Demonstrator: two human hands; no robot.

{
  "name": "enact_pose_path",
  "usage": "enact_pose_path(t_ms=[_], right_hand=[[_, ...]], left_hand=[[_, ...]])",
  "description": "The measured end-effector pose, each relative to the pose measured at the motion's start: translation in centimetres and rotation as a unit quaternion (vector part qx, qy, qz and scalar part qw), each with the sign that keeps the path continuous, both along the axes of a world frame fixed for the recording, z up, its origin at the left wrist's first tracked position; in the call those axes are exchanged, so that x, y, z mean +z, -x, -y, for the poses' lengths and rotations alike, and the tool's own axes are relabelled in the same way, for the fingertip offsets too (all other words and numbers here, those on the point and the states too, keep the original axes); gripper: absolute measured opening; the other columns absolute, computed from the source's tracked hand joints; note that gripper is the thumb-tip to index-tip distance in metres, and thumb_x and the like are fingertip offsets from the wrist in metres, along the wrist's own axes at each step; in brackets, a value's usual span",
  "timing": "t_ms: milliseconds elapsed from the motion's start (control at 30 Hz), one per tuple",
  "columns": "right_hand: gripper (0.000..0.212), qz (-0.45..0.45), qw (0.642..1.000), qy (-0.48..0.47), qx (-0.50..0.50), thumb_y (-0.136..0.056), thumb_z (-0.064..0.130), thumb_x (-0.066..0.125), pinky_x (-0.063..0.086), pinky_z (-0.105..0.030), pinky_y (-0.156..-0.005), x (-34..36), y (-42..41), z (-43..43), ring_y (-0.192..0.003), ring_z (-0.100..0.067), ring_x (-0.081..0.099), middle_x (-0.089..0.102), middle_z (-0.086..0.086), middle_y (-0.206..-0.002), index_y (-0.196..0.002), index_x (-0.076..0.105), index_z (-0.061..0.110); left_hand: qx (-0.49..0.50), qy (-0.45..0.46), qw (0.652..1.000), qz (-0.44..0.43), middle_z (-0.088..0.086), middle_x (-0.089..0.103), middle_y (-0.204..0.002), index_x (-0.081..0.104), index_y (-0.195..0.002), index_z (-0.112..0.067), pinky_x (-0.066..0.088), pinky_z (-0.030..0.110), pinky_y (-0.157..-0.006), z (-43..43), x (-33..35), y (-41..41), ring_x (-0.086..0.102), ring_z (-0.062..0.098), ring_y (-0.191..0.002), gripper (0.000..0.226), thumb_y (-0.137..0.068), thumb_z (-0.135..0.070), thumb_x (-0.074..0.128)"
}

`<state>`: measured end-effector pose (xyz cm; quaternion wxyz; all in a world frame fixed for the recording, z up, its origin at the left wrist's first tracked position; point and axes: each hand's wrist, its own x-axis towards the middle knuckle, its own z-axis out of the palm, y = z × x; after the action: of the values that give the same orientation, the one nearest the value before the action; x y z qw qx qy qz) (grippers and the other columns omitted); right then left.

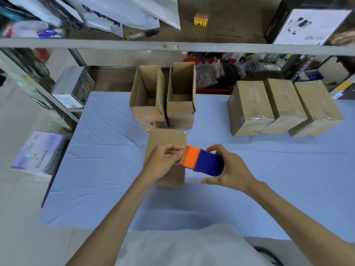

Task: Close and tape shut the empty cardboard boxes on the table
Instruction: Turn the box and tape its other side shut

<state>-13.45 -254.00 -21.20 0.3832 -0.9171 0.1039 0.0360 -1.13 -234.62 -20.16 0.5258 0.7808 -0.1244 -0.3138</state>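
Observation:
A closed cardboard box (166, 140) stands in the middle of the table (99, 169), with clear tape shining along its far top edge. Above it my right hand (228, 169) grips an orange and blue tape dispenser (202, 160). My left hand (163, 160) pinches the tape end at the dispenser's orange tip. Two open empty boxes stand behind: one on the left (148, 98), one on the right (181, 96). Three taped boxes (284, 106) sit in a row at the right.
A metal shelf (134, 44) crosses overhead, loaded with white mailer bags and a small yellow carton (201, 20). A red bin (213, 73) with packets stands behind the table. A pale printed box (38, 152) lies off the table's left edge.

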Motion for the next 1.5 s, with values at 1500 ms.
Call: enact_pose_path(t_ms=[1500], right_hand=[[0.055, -0.01, 0.988, 0.129, 0.086, -0.061, 0.057, 0.074, 0.039, -0.015, -0.057, -2.4, 8.2, 7.8, -0.067, -0.012, 0.056, 0.061, 0.012, -0.082, -0.104, 0.064, 0.024]], left_hand=[[0.176, -0.114, 0.978, 0.012, 0.016, 0.067, -0.085, 0.043, -0.137, -0.021, 0.053, 0.024, -0.067, -1.2, -4.9, 7.8, 0.065, 0.02, -0.073, 0.071, -0.076, -0.015, 0.081]])
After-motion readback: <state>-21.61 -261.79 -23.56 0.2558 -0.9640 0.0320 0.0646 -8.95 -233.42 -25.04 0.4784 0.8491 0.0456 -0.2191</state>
